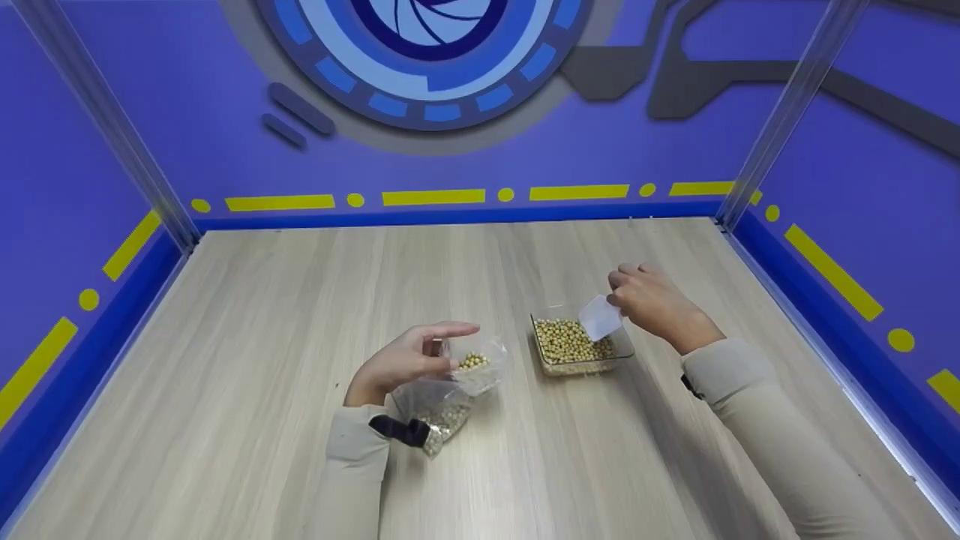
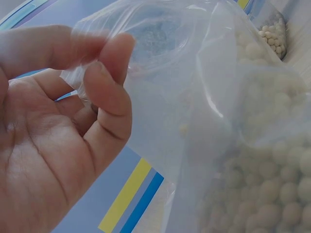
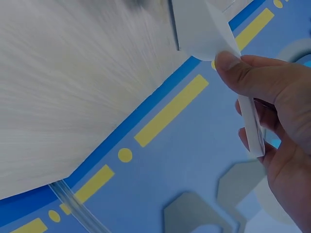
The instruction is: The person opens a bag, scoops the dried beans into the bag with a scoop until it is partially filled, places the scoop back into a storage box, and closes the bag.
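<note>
A clear plastic bag (image 1: 444,414) of round, pale yellow beans stands near the middle of the table. Its rim is pinched by my left hand (image 1: 409,356) between thumb and fingers, and the mouth gapes, with beans (image 1: 473,362) showing inside. To the right sits a clear rectangular container (image 1: 577,368) filled with similar yellow beans. My right hand (image 1: 656,304) grips a white scoop (image 3: 201,29) by its handle. In the head view the scoop's blade slants down at the container's right side, over the beans. Whether the scoop carries any beans is hidden.
The wood-grain table (image 1: 247,360) is walled at the back and both sides by blue panels (image 1: 450,169) with yellow markings. A dark strap (image 1: 400,430) on the left wrist hangs close to the bag.
</note>
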### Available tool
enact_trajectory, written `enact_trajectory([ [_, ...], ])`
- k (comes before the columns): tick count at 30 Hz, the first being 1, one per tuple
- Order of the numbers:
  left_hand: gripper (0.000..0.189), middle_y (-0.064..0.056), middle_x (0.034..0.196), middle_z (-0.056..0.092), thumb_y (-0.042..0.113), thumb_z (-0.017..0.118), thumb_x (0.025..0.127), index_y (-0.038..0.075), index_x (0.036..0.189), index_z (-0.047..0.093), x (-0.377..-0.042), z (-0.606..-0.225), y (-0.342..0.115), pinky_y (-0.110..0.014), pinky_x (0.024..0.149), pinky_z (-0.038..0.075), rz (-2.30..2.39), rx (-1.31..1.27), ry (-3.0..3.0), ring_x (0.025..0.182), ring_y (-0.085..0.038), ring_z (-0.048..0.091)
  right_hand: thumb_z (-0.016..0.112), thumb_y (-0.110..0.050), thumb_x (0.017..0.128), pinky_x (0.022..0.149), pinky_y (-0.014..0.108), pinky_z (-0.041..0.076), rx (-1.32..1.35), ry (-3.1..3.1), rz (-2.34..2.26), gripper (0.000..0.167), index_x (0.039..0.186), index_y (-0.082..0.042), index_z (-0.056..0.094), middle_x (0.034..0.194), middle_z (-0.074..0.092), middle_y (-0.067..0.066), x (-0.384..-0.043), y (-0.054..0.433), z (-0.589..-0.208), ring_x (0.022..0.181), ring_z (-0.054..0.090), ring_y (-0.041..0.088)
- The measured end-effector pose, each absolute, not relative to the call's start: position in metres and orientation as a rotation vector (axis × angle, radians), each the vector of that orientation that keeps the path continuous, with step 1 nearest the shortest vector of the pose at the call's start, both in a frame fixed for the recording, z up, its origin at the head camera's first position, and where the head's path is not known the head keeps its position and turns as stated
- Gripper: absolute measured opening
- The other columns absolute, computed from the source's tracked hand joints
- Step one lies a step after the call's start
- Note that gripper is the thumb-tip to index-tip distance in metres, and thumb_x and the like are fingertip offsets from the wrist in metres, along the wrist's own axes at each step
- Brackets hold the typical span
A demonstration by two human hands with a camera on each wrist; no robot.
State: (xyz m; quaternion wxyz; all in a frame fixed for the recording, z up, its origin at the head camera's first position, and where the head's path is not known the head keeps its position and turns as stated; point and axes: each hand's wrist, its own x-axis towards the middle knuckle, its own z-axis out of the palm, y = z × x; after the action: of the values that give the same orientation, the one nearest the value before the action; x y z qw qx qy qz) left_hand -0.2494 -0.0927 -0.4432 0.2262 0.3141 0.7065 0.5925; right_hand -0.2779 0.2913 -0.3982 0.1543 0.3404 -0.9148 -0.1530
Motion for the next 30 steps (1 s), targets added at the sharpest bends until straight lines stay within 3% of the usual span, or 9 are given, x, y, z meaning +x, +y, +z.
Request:
enact_trajectory([
  [11,0.056,-0.019,0.148,0.040,-0.003,0.058,0.086,-0.002,0.140,0.045,-0.250,-0.444,-0.093,-0.022,0.077,0.055,1.636,0.862,1.963,0.075,-0.005,0.053,0.082,-0.003,0.067,0.057,0.034,0.041,1.012,-2.653,-0.321,0.018,0.083,-0.008,0.078,0.082,0.065,0.008,-0.290,0.295,-0.409,0.076,0.055,0.025],
  [21,0.057,-0.021,0.148,0.039,-0.006,0.056,0.085,-0.002,0.141,0.044,-0.252,-0.443,-0.092,-0.023,0.076,0.056,1.634,0.868,1.942,0.070,-0.003,0.051,0.082,0.003,0.065,0.063,0.040,0.050,1.031,-2.687,-0.023,0.023,0.086,-0.005,0.078,0.081,0.067,0.007,-0.298,0.310,-0.422,0.076,0.058,0.024],
  [30,0.055,-0.020,0.148,0.041,-0.005,0.058,0.087,-0.002,0.140,0.046,-0.249,-0.444,-0.093,-0.022,0.076,0.056,1.648,0.854,1.955,0.067,-0.003,0.045,0.080,0.007,0.066,0.065,0.035,0.054,1.119,-2.650,0.047,0.024,0.087,-0.004,0.077,0.083,0.068,0.009,-0.302,0.312,-0.431,0.078,0.060,0.024],
])
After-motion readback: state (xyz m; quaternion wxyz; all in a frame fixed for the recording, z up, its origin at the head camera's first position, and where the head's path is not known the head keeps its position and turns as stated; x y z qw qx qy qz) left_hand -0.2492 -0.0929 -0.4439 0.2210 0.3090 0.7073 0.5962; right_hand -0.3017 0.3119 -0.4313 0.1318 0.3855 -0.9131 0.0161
